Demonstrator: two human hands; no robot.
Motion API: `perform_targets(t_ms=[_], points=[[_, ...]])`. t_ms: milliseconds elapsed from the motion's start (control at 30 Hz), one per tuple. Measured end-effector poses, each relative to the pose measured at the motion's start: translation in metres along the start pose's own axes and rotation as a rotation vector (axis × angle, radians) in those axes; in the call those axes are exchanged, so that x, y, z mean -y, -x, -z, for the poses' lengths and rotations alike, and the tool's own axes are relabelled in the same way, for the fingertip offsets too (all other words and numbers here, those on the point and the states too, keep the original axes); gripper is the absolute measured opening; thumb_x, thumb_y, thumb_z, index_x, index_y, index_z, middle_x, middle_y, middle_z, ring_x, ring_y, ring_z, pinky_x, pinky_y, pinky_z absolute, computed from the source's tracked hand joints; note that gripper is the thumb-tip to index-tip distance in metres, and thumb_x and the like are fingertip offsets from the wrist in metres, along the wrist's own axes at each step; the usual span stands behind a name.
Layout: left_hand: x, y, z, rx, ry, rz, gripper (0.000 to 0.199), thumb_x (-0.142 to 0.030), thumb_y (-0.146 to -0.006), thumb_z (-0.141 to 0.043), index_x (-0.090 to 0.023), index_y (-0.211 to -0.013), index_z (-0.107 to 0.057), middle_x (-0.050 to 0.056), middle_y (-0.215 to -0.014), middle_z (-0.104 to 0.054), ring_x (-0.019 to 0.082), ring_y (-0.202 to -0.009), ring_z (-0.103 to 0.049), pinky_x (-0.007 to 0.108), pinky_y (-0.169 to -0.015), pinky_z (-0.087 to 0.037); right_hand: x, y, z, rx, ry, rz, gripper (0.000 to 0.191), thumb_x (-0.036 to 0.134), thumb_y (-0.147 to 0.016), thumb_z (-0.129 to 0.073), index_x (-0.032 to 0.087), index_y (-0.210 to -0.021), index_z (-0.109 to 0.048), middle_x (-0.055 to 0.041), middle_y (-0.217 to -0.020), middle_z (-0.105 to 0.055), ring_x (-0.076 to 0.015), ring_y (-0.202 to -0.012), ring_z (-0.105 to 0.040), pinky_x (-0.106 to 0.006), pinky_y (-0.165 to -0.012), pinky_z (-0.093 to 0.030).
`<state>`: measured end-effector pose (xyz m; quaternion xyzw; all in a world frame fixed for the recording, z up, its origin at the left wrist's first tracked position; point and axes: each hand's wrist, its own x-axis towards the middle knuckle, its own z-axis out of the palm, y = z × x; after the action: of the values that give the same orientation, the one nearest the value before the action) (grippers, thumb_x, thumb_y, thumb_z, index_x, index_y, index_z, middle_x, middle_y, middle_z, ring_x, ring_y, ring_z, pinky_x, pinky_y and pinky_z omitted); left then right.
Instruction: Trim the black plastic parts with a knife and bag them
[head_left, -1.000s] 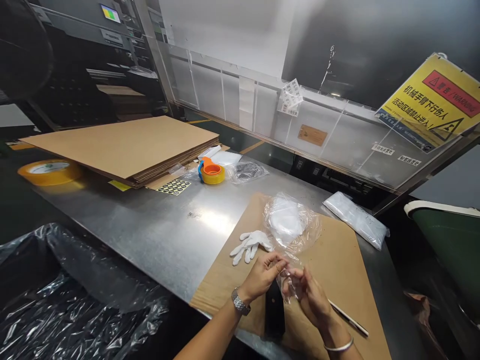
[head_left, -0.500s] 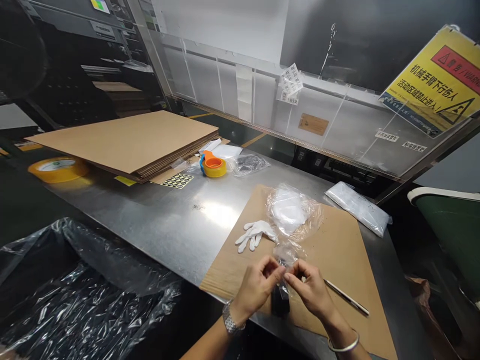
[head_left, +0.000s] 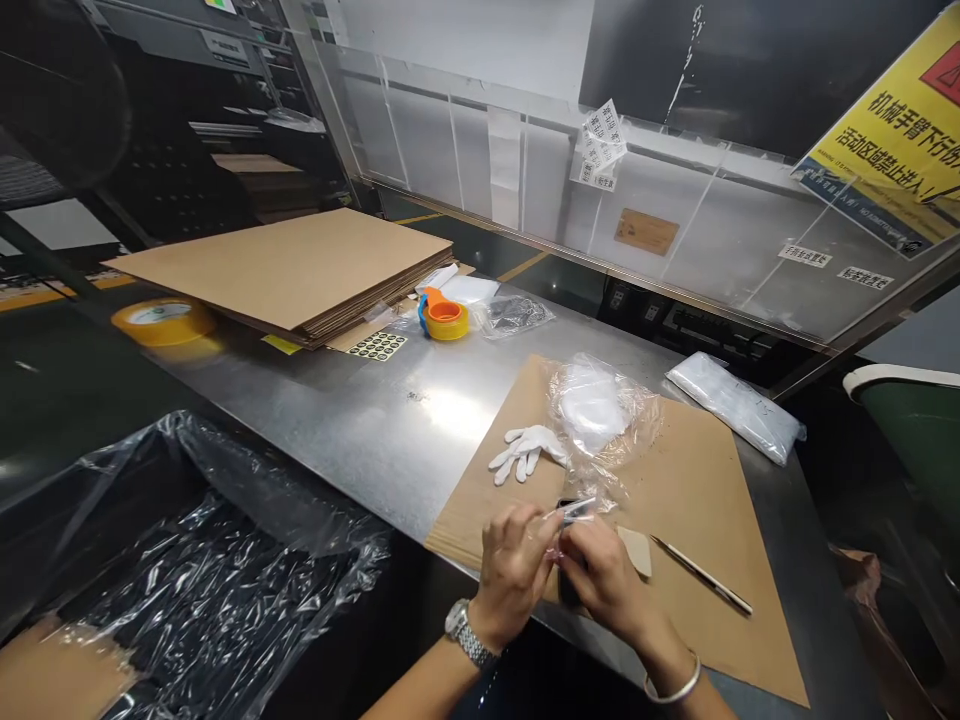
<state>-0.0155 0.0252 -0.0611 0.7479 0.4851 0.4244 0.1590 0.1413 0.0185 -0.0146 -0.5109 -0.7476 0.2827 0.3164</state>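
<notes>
Clear plastic film [head_left: 579, 510] sits between the left hand [head_left: 514, 562] and the right hand [head_left: 604, 568], above the near part of a brown sheet [head_left: 697, 500] on the desk [head_left: 352, 420], close to the front edge. Its brightest stretch lies crosswise on a slant, right end a little farther from the person than the left. Left hand: fingers curled, tips meeting the film's left end, gripping it. Right hand: closed, knuckles up, set against the film from the near right; seems to pinch it too, though the pinch itself is hidden. Neither hand is clearly nearer; the film bridges the gap. Below, a black item [head_left: 568, 592] shows between the hands, mostly covered; I judge its long axis to run away from the body, across the film's line. Whether the two touch, cannot tell. Beige card [head_left: 636, 552] just right of the right hand, partly covered by it; pen-like stick [head_left: 701, 575] farther right, thin end toward that hand. White glove [head_left: 527, 452] beyond the left hand, fingers pointing left. Ahead, a clear bag [head_left: 637, 425] with white contents [head_left: 592, 408], its crumpled near end close to the film.
</notes>
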Motion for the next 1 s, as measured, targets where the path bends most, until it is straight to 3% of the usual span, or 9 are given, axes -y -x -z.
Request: perform_targets(t_ms=[133,233,333,433,533,633,733,867,1000], points=[[0.019,-0.003,-0.003,-0.029,-0.119,-0.023,0.026,-0.016,-0.087,-0.045,-0.024,-0.101,-0.065,0.004,-0.078,-0.061,0.017,-0.077,-0.055,0.033,-0.076,-0.038,-0.012,0.009,-0.008,-0.082,0.086,-0.080,0.016,0.034,-0.086,-0.049,0.024,-0.076,-0.056,-0.0048,-0.075,-0.056,-0.0207,-0.074,-0.050,-0.031,-0.067,-0.036],[0.039,-0.001,-0.006,-0.104,-0.183,0.073,0.032,-0.016,-0.090,-0.038,-0.019,-0.115,-0.058,0.007,-0.085,-0.057,0.017,-0.078,-0.055,0.030,-0.071,-0.041,-0.031,0.025,-0.018,-0.207,0.158,-0.245,0.019,0.041,-0.083,-0.051,0.023,-0.076,-0.054,-0.0065,-0.071,-0.054,-0.0219,-0.068,-0.050,-0.031,-0.060,-0.034],[0.050,0.003,-0.007,-0.093,-0.234,0.139,0.030,-0.018,-0.090,-0.037,-0.020,-0.108,-0.061,0.006,-0.090,-0.055,0.015,-0.074,-0.055,0.024,-0.062,-0.041,-0.048,0.043,-0.030,-0.235,0.157,-0.362,0.024,0.042,-0.077,-0.057,0.024,-0.064,-0.049,-0.0024,-0.054,-0.045,-0.0197,-0.053,-0.045,-0.030,-0.051,-0.029],[0.049,0.006,-0.004,-0.038,-0.287,0.179,0.023,-0.022,-0.088,-0.043,-0.021,-0.093,-0.066,0.005,-0.085,-0.055,0.015,-0.070,-0.052,0.026,-0.063,-0.040,-0.050,0.057,-0.032,-0.187,0.080,-0.410,0.025,0.042,-0.081,-0.051,0.025,-0.062,-0.048,-0.0005,-0.049,-0.043,-0.0182,-0.047,-0.042,-0.030,-0.049,-0.029],[0.042,0.004,0.001,0.000,-0.323,0.219,0.023,-0.027,-0.087,-0.046,-0.020,-0.082,-0.068,0.007,-0.080,-0.054,0.021,-0.077,-0.050,0.033,-0.071,-0.040,-0.036,0.066,-0.028,-0.054,-0.077,-0.400,0.025,0.043,-0.086,-0.045,0.024,-0.072,-0.054,-0.0029,-0.062,-0.055,-0.0180,-0.056,-0.050,-0.029,-0.054,-0.036],[0.038,0.002,0.004,0.096,-0.290,0.228,0.029,-0.028,-0.087,-0.045,-0.019,-0.068,-0.065,0.005,-0.065,-0.053,0.020,-0.070,-0.050,0.031,-0.067,-0.039,-0.019,0.069,-0.032,0.127,-0.264,-0.374,0.033,0.049,-0.087,-0.043,0.021,-0.078,-0.059,-0.0023,-0.070,-0.059,-0.0166,-0.066,-0.054,-0.027,-0.060,-0.042],[0.037,0.002,0.006,0.210,-0.210,0.217,0.032,-0.027,-0.086,-0.045,-0.019,-0.059,-0.059,0.003,-0.059,-0.056,0.018,-0.063,-0.052,0.028,-0.060,-0.037,-0.012,0.067,-0.046,0.229,-0.398,-0.413,0.044,0.058,-0.084,-0.042,0.019,-0.073,-0.058,0.0007,-0.063,-0.054,-0.0128,-0.059,-0.052,-0.023,-0.055,-0.043],[0.038,0.004,0.013,0.317,-0.093,0.195,0.026,-0.028,-0.086,-0.046,-0.019,-0.068,-0.062,0.002,-0.065,-0.063,0.017,-0.064,-0.058,0.025,-0.059,-0.040,-0.025,0.069,-0.064,0.235,-0.450,-0.549,0.054,0.068,-0.082,-0.033,0.019,-0.076,-0.054,0.0059,-0.050,-0.042,-0.0079,-0.036,-0.037,-0.021,-0.034,-0.035],[0.042,0.010,0.020,0.348,-0.059,0.185,0.021,-0.022,-0.086,-0.044,-0.019,-0.086,-0.065,0.003,-0.077,-0.068,0.017,-0.072,-0.062,0.025,-0.065,-0.044,-0.039,0.075,-0.065,0.121,-0.340,-0.590,0.053,0.067,-0.081,-0.033,0.019,-0.071,-0.053,0.0038,-0.051,-0.044,-0.0099,-0.038,-0.041,-0.022,-0.035,-0.034]])
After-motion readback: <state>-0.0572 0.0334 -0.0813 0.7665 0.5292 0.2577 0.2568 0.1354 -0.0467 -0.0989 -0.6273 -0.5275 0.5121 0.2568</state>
